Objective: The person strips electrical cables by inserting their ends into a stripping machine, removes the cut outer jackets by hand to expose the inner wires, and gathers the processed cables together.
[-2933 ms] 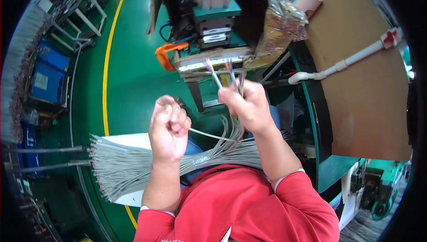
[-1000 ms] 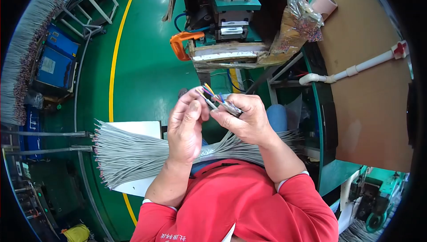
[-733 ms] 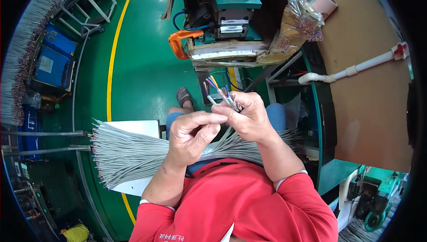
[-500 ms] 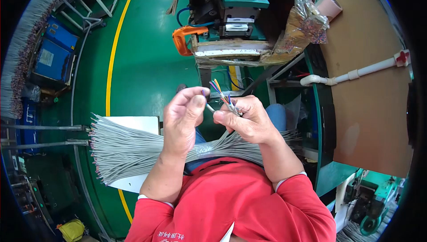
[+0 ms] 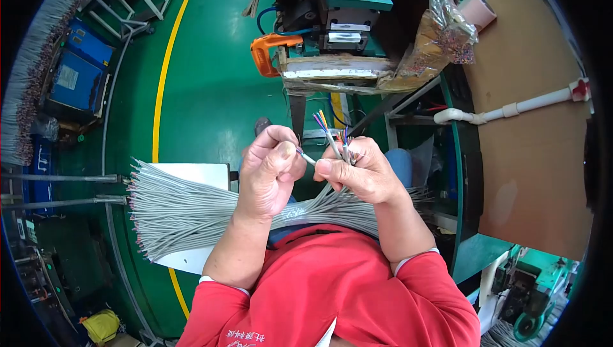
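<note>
My left hand (image 5: 274, 165) pinches the stripped end of a grey cable (image 5: 308, 158) between thumb and forefinger, its fine wires mostly hidden by the fingertips. Closed around several grey cables is my right hand (image 5: 357, 171); their stripped ends stick up with coloured wires (image 5: 321, 119) fanned out in purple, blue, orange and other colours. The cable pinched on the left also passes under my right thumb. Below both hands, a thick bundle of grey cables (image 5: 185, 210) lies across my lap, wrapped with clear tape near its middle. Its left ends show reddish wire tips.
A white board (image 5: 198, 173) supports the bundle's left part. Ahead stands a machine (image 5: 348, 21) with an orange handle (image 5: 268, 53) at its edge. A brown panel (image 5: 530, 155) with a white pipe (image 5: 523, 105) is at right. More grey cables (image 5: 38, 60) hang at far left.
Both hands have shifted slightly right in view. The left fingertips have rolled over the cable end, and the coloured wires above the right hand now lean further right.
</note>
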Demonstrator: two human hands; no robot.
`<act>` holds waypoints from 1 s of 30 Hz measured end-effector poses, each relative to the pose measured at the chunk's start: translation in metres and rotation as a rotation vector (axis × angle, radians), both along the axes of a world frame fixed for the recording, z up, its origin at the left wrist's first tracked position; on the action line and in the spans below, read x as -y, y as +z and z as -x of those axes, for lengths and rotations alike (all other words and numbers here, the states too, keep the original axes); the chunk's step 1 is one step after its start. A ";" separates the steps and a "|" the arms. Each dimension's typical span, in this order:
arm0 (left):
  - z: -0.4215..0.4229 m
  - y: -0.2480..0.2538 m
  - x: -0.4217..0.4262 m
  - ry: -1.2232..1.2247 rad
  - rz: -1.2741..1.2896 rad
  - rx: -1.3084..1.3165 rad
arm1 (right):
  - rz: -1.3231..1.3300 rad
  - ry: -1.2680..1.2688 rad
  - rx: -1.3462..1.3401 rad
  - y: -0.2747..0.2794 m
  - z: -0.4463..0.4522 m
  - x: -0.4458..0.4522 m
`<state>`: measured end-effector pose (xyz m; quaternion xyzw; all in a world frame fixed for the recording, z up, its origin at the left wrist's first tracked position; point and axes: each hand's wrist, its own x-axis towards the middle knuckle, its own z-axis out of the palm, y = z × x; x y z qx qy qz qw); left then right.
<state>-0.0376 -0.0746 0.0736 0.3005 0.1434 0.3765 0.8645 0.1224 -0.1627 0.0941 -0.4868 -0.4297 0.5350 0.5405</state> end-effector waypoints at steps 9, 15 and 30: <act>0.003 -0.001 0.005 -0.095 -0.076 -0.123 | -0.017 -0.003 0.010 -0.002 -0.002 0.003; 0.008 -0.001 -0.013 0.086 0.091 0.005 | -0.056 -0.027 0.064 0.008 0.001 0.006; 0.001 -0.009 0.006 0.008 -0.180 -0.149 | -0.080 -0.049 0.053 0.002 0.002 0.004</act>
